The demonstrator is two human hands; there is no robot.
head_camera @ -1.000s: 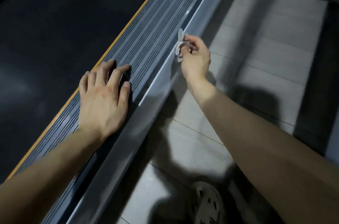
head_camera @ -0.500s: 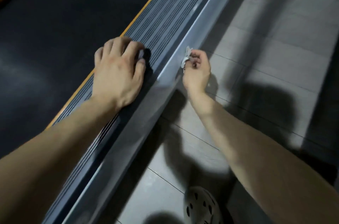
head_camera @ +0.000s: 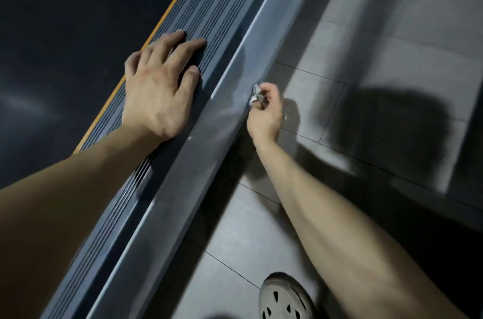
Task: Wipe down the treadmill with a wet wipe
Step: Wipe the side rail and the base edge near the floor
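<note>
**Side skirt getting wiped, plenty of treadmill to go**

The treadmill (head_camera: 183, 175) runs from 7 o'clock up to 1 o'clock, with the dark belt (head_camera: 65, 44) off at 10 and tiled floor (head_camera: 392, 57) filling the 3 o'clock side. The left hand (head_camera: 156, 94) lies flat on the ribbed foot rail (head_camera: 214, 10), fingers straight and spread, gripping nothing (just a brace, I'd guess). The right hand (head_camera: 265, 117), just past centre toward 3, has its fingers curled round a scrunched wet wipe (head_camera: 254, 95) and presses it against the grey side skirt (head_camera: 235, 78). Faint streaks there look like fresh wiping, so I'd call it mid-job: one patch of skirt done, while rail and belt don't look touched.
</note>
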